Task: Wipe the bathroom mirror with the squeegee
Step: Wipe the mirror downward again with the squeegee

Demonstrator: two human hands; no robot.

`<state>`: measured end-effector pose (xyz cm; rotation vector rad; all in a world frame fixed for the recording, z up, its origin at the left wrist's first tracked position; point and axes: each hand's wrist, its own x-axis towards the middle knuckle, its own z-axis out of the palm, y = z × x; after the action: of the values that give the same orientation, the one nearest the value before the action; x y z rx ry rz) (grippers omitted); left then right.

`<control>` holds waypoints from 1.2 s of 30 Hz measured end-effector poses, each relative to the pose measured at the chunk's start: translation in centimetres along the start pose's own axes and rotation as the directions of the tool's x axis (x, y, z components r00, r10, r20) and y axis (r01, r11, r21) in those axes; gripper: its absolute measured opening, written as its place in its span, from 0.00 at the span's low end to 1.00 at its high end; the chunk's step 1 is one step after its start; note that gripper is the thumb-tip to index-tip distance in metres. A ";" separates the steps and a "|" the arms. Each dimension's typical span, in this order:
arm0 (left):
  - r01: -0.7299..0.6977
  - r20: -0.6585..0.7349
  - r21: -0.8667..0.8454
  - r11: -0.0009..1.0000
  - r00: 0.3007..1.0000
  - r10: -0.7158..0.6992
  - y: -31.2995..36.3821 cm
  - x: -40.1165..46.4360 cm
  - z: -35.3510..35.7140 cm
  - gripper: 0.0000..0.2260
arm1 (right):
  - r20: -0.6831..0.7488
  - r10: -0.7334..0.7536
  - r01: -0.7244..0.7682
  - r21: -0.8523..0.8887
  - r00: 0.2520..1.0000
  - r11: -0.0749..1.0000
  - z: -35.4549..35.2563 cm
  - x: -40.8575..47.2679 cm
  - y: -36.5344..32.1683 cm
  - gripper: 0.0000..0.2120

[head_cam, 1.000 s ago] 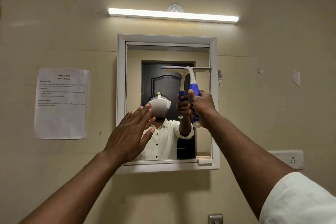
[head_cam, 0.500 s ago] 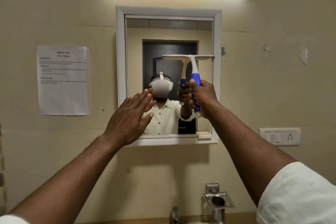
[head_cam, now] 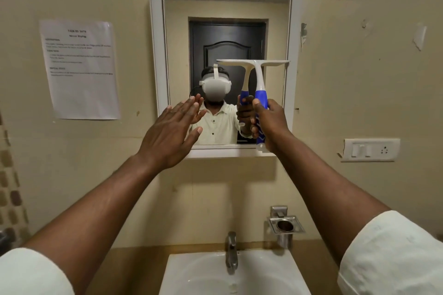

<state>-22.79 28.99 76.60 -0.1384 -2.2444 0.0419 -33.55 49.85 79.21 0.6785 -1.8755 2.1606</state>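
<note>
Right hand [head_cam: 271, 122], centre-right of frame: fingers [head_cam: 254, 130] curled round the blue handle of the squeegee [head_cam: 260, 79], held upright with its white blade level against the right half of the mirror [head_cam: 182, 55]. Left hand [head_cam: 171, 132], centre of frame: raised before the mirror's lower left corner, fingers straight and slightly spread, holding nothing. Lower frame: white sink [head_cam: 275, 278] with tap [head_cam: 232, 252]; left wall: paper notice [head_cam: 80, 69].
</note>
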 end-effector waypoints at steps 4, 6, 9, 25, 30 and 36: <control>0.011 0.014 0.000 1.000 1.000 -0.011 -0.1 -0.6 0.3 0.26 | -0.005 0.021 -0.021 -0.014 1.000 1.000 -0.2 -1.0 1.6 0.05; 0.015 0.024 0.003 1.000 1.000 -0.015 0.0 -0.9 0.6 0.27 | -0.007 0.031 -0.032 -0.019 0.999 0.999 -0.2 -1.5 2.4 0.05; 0.025 0.044 0.007 1.000 0.999 -0.025 0.0 -1.3 0.9 0.27 | 0.013 0.048 -0.048 -0.012 0.999 0.999 -0.5 -2.3 3.5 0.07; 0.048 0.135 -0.021 0.999 0.990 -0.045 1.2 -4.5 3.6 0.27 | 0.028 0.194 -0.195 0.039 0.981 0.980 -1.2 -7.2 8.9 0.07; 0.060 0.146 -0.044 0.997 0.988 -0.053 1.6 -5.5 4.3 0.26 | 0.037 0.250 -0.252 0.055 0.968 0.966 -1.5 -8.9 10.4 0.05; 0.074 0.194 -0.025 0.997 0.979 -0.067 1.6 -6.8 5.1 0.26 | 0.043 0.311 -0.314 0.087 0.949 0.946 -1.8 -10.2 11.2 0.05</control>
<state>-22.46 29.89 68.02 -0.0742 -2.4429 -0.0193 -29.89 51.08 64.42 0.4542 -2.0259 2.4542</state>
